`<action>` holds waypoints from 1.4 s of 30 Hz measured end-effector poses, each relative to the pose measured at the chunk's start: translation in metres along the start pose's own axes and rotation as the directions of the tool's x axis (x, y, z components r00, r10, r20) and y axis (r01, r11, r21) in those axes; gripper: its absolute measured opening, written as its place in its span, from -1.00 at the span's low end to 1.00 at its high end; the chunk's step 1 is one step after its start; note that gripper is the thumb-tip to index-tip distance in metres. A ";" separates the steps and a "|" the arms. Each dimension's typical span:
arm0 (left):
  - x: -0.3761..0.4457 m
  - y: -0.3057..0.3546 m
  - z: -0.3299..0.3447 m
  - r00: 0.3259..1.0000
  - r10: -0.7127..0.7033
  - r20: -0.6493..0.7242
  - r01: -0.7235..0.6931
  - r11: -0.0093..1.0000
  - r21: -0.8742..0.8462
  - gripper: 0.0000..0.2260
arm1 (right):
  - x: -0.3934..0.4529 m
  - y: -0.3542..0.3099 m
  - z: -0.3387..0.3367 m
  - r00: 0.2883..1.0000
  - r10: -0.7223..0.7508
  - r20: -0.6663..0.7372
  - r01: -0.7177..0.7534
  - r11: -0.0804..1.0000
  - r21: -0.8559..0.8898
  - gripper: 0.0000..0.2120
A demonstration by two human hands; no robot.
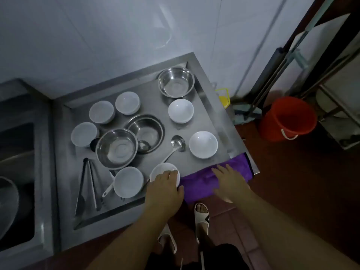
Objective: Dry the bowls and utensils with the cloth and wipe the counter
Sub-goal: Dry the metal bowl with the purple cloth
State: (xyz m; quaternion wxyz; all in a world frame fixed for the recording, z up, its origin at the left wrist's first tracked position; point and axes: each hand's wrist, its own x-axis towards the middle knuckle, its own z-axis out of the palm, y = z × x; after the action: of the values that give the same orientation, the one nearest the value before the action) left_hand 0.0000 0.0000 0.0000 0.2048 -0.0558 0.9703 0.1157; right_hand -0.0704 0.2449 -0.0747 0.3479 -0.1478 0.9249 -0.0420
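My left hand (165, 189) grips a small white bowl (161, 170) at the counter's near edge, fingers curled over its rim. My right hand (229, 182) lies flat with straight fingers on a purple cloth (198, 185) draped over the near right corner of the steel counter (206, 106). Several white bowls stand on the counter, among them one at the right (203, 144) and one near my left hand (128, 182). Three steel bowls are at the back (176, 81) and in the middle (116, 148), (148, 131). A ladle (176, 145) and tongs (85, 184) lie between them.
A steel sink (17, 152) lies to the left of the counter. A red bucket (287, 118) stands on the floor at the right, beside a mop and a metal rack (331, 84). White tiled wall rises behind. My feet in white slippers are below the counter edge.
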 end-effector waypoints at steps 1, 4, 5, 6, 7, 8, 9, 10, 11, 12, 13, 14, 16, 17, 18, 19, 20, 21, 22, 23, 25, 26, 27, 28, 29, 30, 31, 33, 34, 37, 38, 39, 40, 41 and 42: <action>0.001 0.002 0.002 1.000 -0.001 0.020 0.001 1.000 -0.010 -0.46 | 0.004 0.004 0.002 0.999 -0.026 0.021 0.027 0.999 -0.028 -0.14; 0.001 0.006 0.012 1.000 -0.016 0.024 0.017 1.000 -0.019 -0.50 | 0.009 0.012 0.009 0.995 -0.087 0.046 0.091 0.992 -0.082 -0.10; 0.000 0.007 0.014 0.999 -0.028 0.037 0.028 0.999 -0.019 -0.51 | 0.010 0.012 0.014 0.993 -0.105 0.049 0.109 0.989 -0.095 -0.09; -0.002 0.008 0.016 0.999 -0.032 0.044 0.033 0.999 -0.018 -0.52 | 0.009 0.011 0.019 0.992 -0.117 0.040 0.120 0.986 -0.112 -0.11; -0.002 0.008 0.018 0.999 -0.035 0.035 0.035 0.999 -0.011 -0.53 | 0.009 0.010 0.021 0.992 -0.123 0.011 0.123 0.983 -0.138 -0.14; -0.003 0.008 0.018 0.999 -0.041 0.023 0.041 0.999 0.000 -0.54 | 0.008 0.009 0.021 0.991 -0.132 -0.024 0.126 0.978 -0.164 -0.20; -0.004 0.008 0.017 0.998 -0.053 0.022 0.053 0.999 0.004 -0.55 | 0.007 0.007 0.020 0.988 -0.145 -0.050 0.132 0.971 -0.201 -0.27; -0.005 0.007 0.017 0.998 -0.063 0.020 0.063 0.998 0.009 -0.55 | 0.006 0.005 0.018 0.983 -0.172 -0.066 0.153 0.960 -0.234 -0.34; -0.007 0.007 0.016 0.997 -0.075 0.017 0.074 0.997 0.009 -0.55 | 0.004 0.003 0.018 0.975 -0.211 -0.075 0.185 0.947 -0.264 -0.42; -0.008 0.006 0.016 0.997 -0.080 0.015 0.080 0.997 0.003 -0.55 | 0.001 0.000 0.018 0.966 -0.251 -0.064 0.223 0.932 -0.285 -0.48; -0.010 0.005 0.014 0.996 -0.089 0.014 0.089 0.996 0.000 -0.55 | -0.002 -0.002 0.017 0.961 -0.274 -0.042 0.250 0.922 -0.294 -0.54; -0.012 0.003 0.014 0.995 -0.096 0.009 0.096 0.995 -0.004 -0.55 | -0.005 -0.003 0.018 0.959 -0.281 -0.023 0.263 0.922 -0.285 -0.57; -0.015 0.000 0.011 0.993 -0.114 0.003 0.114 0.993 -0.006 -0.55 | -0.011 -0.003 0.018 0.966 -0.259 0.017 0.256 0.941 -0.221 -0.57; -0.017 -0.002 0.008 0.993 -0.122 0.002 0.122 0.993 -0.008 -0.55 | -0.014 -0.002 0.015 0.967 -0.249 0.042 0.253 0.953 -0.165 -0.56; -0.017 -0.003 0.005 0.991 -0.132 0.003 0.132 0.991 -0.012 -0.55 | -0.014 -0.001 0.010 0.969 -0.241 0.060 0.246 0.964 -0.104 -0.54; -0.018 -0.004 0.002 0.989 -0.146 -0.002 0.146 0.989 -0.017 -0.54 | -0.014 0.000 0.004 0.971 -0.227 0.070 0.231 0.971 -0.055 -0.52; -0.018 -0.005 -0.001 0.987 -0.159 -0.005 0.159 0.987 -0.016 -0.54 | -0.014 0.002 -0.002 0.973 -0.215 0.080 0.216 0.976 -0.014 -0.52; -0.018 -0.006 -0.005 0.986 -0.169 -0.009 0.169 0.986 -0.013 -0.54 | -0.014 0.004 -0.010 0.976 -0.202 0.084 0.201 0.979 0.018 -0.53; -0.018 -0.007 -0.009 0.984 -0.176 -0.013 0.176 0.984 -0.011 -0.53 | -0.013 0.007 -0.017 0.979 -0.188 0.083 0.184 0.981 0.056 -0.55; -0.018 -0.007 -0.012 0.983 -0.182 -0.015 0.182 0.983 -0.011 -0.53 | -0.013 0.009 -0.025 0.983 -0.167 0.077 0.160 0.983 0.094 -0.55; -0.016 -0.009 -0.020 0.982 -0.189 -0.011 0.189 0.982 -0.027 -0.53 | -0.015 0.011 -0.040 0.991 -0.117 0.058 0.105 0.977 0.187 -0.53; -0.013 -0.010 -0.024 0.981 -0.192 -0.013 0.191 0.981 -0.037 -0.53 | -0.016 0.011 -0.047 0.994 -0.097 0.054 0.081 0.967 0.242 -0.49; -0.010 -0.012 -0.028 0.982 -0.190 -0.016 0.189 0.981 -0.045 -0.53 | -0.018 0.010 -0.053 0.995 -0.084 0.051 0.065 0.950 0.305 -0.44; -0.007 -0.014 -0.031 0.983 -0.183 -0.015 0.183 0.982 -0.051 -0.53 | -0.021 0.009 -0.059 0.996 -0.072 0.055 0.046 0.925 0.376 -0.41; -0.002 -0.017 -0.034 0.985 -0.174 -0.014 0.173 0.983 -0.057 -0.53 | -0.023 0.007 -0.065 0.997 -0.061 0.049 0.033 0.891 0.452 -0.42; 0.003 -0.020 -0.037 0.986 -0.164 -0.012 0.163 0.984 -0.065 -0.54 | -0.025 0.005 -0.070 0.998 -0.047 0.036 0.021 0.844 0.535 -0.48; 0.010 -0.023 -0.039 0.988 -0.153 -0.010 0.152 0.985 -0.076 -0.55 | -0.026 0.003 -0.074 0.999 -0.024 0.024 0.004 0.787 0.617 -0.56; 0.024 -0.030 -0.046 0.991 -0.132 -0.006 0.131 0.987 -0.098 -0.55 | -0.025 -0.003 -0.081 1.000 0.017 -0.011 -0.004 0.694 0.720 -0.64; 0.034 -0.034 -0.050 0.993 -0.121 -0.005 0.120 0.987 -0.108 -0.54 | -0.022 -0.007 -0.086 0.999 0.031 -0.034 0.005 0.667 0.745 -0.65; 0.068 -0.045 -0.069 0.996 -0.083 -0.010 0.081 0.990 -0.115 -0.54 | -0.016 -0.020 -0.102 0.994 0.093 -0.065 0.000 0.571 0.821 -0.75; 0.079 -0.049 -0.076 0.997 -0.075 -0.014 0.073 0.992 -0.105 -0.57 | -0.013 -0.025 -0.108 0.991 0.116 -0.064 -0.008 0.536 0.844 -0.80; 0.091 -0.053 -0.082 0.998 -0.067 -0.007 0.066 0.993 -0.100 -0.59 | -0.012 -0.030 -0.116 0.992 0.115 -0.057 -0.009 0.506 0.862 -0.77; 0.103 -0.056 -0.088 0.998 -0.059 0.006 0.059 0.993 -0.102 -0.58 | -0.011 -0.035 -0.124 0.994 0.095 -0.045 -0.007 0.484 0.875 -0.64; 0.115 -0.060 -0.093 0.999 -0.048 0.016 0.049 0.993 -0.105 -0.58 | -0.009 -0.039 -0.131 0.997 0.070 -0.029 -0.008 0.478 0.879 -0.51; 0.126 -0.064 -0.098 0.999 -0.037 0.019 0.039 0.994 -0.106 -0.59 | -0.005 -0.044 -0.138 0.998 0.052 -0.023 -0.006 0.488 0.873 -0.42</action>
State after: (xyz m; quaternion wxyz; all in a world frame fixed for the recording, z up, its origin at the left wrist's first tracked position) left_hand -0.1421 -0.0940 0.0225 0.2121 -0.0840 0.9597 0.1639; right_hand -0.1471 0.2012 0.0408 0.3539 0.0651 0.7867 -0.5016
